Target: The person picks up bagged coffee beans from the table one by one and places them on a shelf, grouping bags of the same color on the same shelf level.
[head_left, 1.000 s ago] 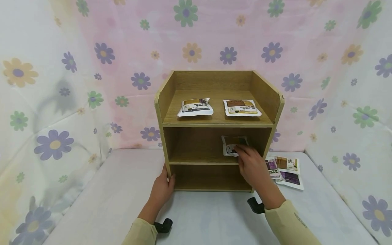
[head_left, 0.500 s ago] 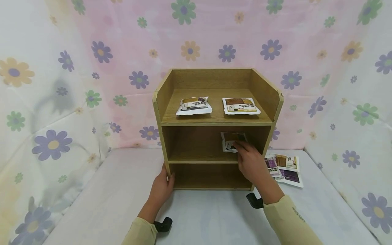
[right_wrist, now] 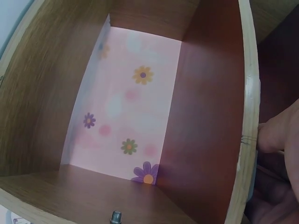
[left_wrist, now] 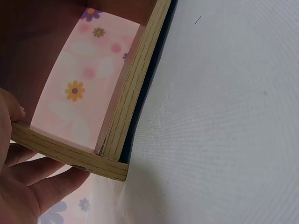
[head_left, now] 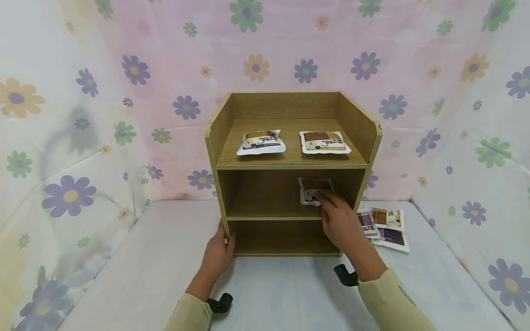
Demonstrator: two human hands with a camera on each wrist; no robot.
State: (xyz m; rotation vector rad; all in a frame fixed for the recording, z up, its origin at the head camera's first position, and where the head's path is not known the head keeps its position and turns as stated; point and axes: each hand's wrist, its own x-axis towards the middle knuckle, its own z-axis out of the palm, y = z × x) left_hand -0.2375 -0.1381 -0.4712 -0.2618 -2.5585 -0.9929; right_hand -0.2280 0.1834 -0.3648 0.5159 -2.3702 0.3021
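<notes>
A small wooden shelf unit [head_left: 290, 167] stands on the white-covered table. My left hand [head_left: 216, 253] grips its lower left side panel; in the left wrist view the thumb lies inside the panel [left_wrist: 56, 148] and the fingers outside. On the middle shelf, toward the right, is a flat white-edged packet [head_left: 308, 189] with a brown and white label. My right hand [head_left: 341, 223] reaches in from the right front and pinches this packet's near right corner, its fingers partly covering it. The right wrist view shows that hand [right_wrist: 280, 163] at the shelf board's edge, most of the packet hidden.
On the top shelf lie two similar packets, a puffed one [head_left: 261, 142] at left and a flatter one [head_left: 325, 143] at right. Several more packets [head_left: 389, 230], some purple, overlap on the table right of the unit. Flowered cloth [head_left: 281, 46] hangs behind and at both sides.
The packet under my right hand has shifted slightly deeper into the middle shelf. My left hand keeps its hold on the side panel. The head view has tipped a little.
</notes>
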